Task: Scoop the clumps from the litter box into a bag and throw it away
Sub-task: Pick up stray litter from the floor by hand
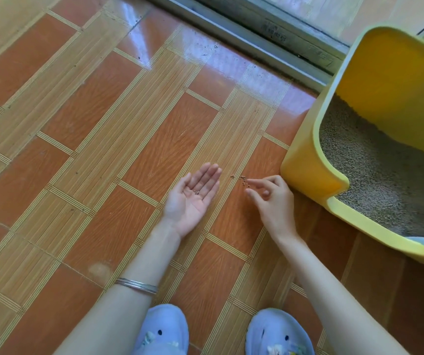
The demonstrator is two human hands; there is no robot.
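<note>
- Left hand (193, 198): palm up, fingers straight and together, released; a few dark grains (197, 192) lie in the palm.
- Right hand (269, 201): index finger and thumb extended and apart, other fingers loosely curled; nothing seen pinched.
- Spilled litter grains (244, 179): on the tiled floor (103, 124), at the right index fingertip, between the two hands.
- Litter box (305, 170): yellow, just right of the right hand, not touched; grey litter (385, 175) inside.
- Silver bangle (136, 285) on the left forearm.
- Pale blue slippers (162, 329) below both hands.
</note>
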